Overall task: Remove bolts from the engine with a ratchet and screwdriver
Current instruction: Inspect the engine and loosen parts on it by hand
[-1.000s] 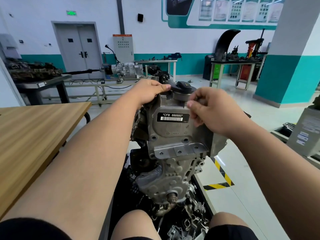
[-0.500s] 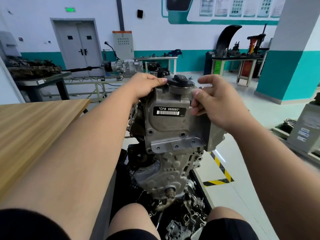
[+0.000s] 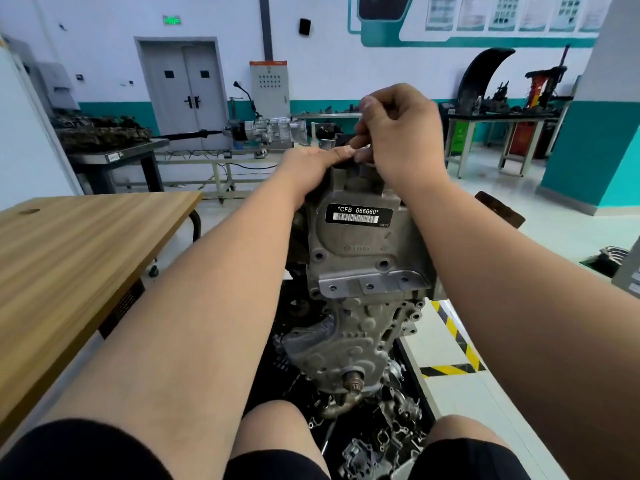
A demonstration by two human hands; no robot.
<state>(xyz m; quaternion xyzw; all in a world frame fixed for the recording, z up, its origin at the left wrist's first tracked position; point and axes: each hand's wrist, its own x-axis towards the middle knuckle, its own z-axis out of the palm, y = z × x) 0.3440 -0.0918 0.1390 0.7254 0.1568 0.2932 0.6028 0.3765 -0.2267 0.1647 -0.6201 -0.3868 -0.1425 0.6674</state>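
Bright, even light; wide-angle bending at edges.

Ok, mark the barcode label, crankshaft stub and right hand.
barcode label [image 3: 358, 215], head view, label's middle.
crankshaft stub [image 3: 353, 380], head view, rusty tip.
right hand [image 3: 404, 136], head view, its back.

A long wooden table [image 3: 86, 244] stands to the left. On the far wall a grey double door [image 3: 181, 91] sits under a green exit sign [image 3: 172, 20], with an orange-topped control cabinet [image 3: 269, 86] beside it. A gearbox [image 3: 270, 129] rests on a pale frame in front of the cabinet. To the right stand workbenches [image 3: 502, 119], a black fender [image 3: 485, 71] and a teal-banded pillar [image 3: 595, 150]. Yellow-black tape [image 3: 457, 341] marks the floor.
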